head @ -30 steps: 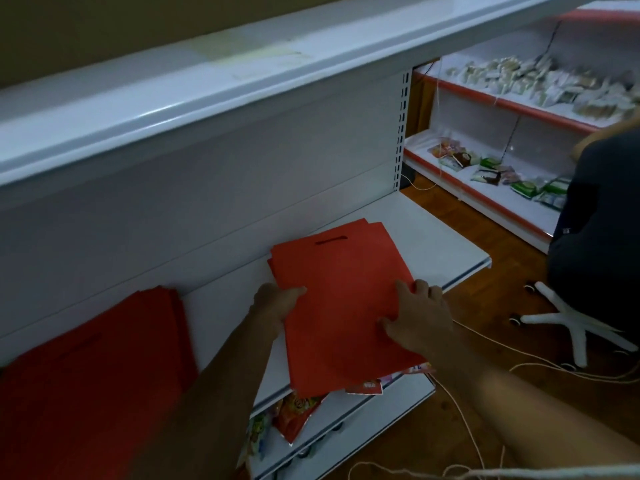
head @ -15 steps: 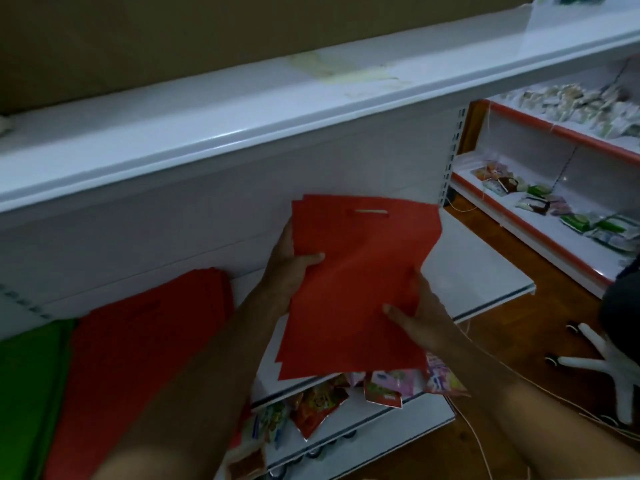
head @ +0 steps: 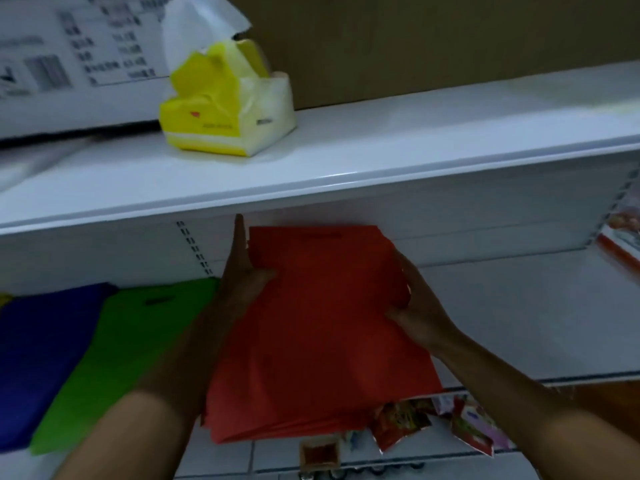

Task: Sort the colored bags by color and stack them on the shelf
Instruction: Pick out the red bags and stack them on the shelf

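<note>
- The stack of red bags [head: 322, 327] is held between both hands above the white shelf [head: 519, 306], its handle slot at the far end near the shelf's back panel and its near end hanging out past the shelf's front edge.
- The left hand [head: 242, 271] clamps the stack's left edge near the far corner: the thumb lies on top of the top bag and the fingers stand straight up along the edge.
- The right hand [head: 412, 299] grips the stack's right edge, thumb on top and fingers curled round the side; the edges of the bags look slightly fanned there.
- The green bags [head: 121, 351] lie flat on the shelf just left of the red stack, partly covered by the left forearm, with a handle slot visible towards the back.
- The blue bags [head: 38, 348] lie on the shelf just beside the green ones, further left, reaching the left edge of the view.
- A sliver of yellow shows at the far left behind the blue bags; what it is cannot be told.
- On the upper shelf [head: 381, 157] sits a yellow tissue pack [head: 225, 116] with a white tissue sticking up from it, towards the left end.
- Snack packets [head: 433, 424] lie on the lower level below the front edge of the shelf, under the near end of the red stack.
</note>
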The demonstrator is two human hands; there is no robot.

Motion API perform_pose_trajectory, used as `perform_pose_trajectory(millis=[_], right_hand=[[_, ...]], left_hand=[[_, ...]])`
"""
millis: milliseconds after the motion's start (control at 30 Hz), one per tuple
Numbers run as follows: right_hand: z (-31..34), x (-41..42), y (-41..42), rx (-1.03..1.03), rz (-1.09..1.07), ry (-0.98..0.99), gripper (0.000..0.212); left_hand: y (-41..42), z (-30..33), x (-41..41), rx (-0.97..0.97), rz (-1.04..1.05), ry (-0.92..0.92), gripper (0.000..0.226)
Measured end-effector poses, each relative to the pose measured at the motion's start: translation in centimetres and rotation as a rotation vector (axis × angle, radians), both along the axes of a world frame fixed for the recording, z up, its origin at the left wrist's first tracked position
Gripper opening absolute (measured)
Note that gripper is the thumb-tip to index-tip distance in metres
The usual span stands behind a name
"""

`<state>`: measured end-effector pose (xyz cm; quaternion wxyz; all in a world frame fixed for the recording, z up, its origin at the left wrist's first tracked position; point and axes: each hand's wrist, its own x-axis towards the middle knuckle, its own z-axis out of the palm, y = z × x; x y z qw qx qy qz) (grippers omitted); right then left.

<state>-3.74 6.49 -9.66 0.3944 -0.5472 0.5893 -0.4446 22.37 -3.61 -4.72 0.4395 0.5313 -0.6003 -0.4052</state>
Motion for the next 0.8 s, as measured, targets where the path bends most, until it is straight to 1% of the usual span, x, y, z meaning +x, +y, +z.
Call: perform_pose_trajectory(millis=[33, 100, 200, 233, 300, 400, 433, 533, 567, 633, 800], right_hand=[[-0.3, 1.3, -0.4, 0.01, 0.022, 0.024, 0.092], [-1.2, 3.5, -0.8, 0.029, 0.042, 0.083, 0.087], [-2.5, 6.3, -0.9, 0.042, 0.034, 0.203, 0.075], [-3.1, 6.9, -1.0, 0.058, 0.037, 0.246, 0.072], [-4.5, 7.8, -1.1, 0.154, 0.086, 0.33, 0.071], [-6.4, 8.4, -1.6, 0.374, 0.131, 0.425, 0.075], [-6.9, 8.6, -1.7, 0.418, 0.134, 0.447, 0.076], [-7.4, 9.7, -1.5, 0.461, 0.144, 0.526, 0.073], [-7.5, 10.0, -1.5, 0.462, 0.142, 0.551, 0.072], [-7.7, 10.3, -1.5, 0.462, 0.116, 0.571, 0.071], [-8.4, 10.4, -2.0, 0.469, 0.064, 0.613, 0.077]], left_hand=[[-0.1, -0.3, 1.5, -0.036, 0.02, -0.011, 0.12], [0.0, -1.1, 4.1, -0.08, 0.028, -0.049, 0.111], [0.2, -3.1, 7.0, -0.063, -0.007, -0.075, 0.091], [0.2, -3.8, 7.6, -0.051, -0.006, -0.109, 0.084], [0.2, -5.6, 8.4, -0.01, 0.029, -0.256, 0.072], [0.3, -8.6, 9.9, 0.113, -0.01, -0.459, 0.07], [0.4, -9.5, 10.3, 0.162, -0.038, -0.539, 0.068], [0.7, -10.9, 11.0, 0.259, -0.077, -0.812, 0.057], [0.9, -11.1, 11.1, 0.262, -0.09, -0.863, 0.054], [0.9, -11.6, 11.0, 0.303, -0.119, -0.857, 0.053], [1.1, -12.0, 10.6, 0.369, -0.161, -0.71, 0.057]])
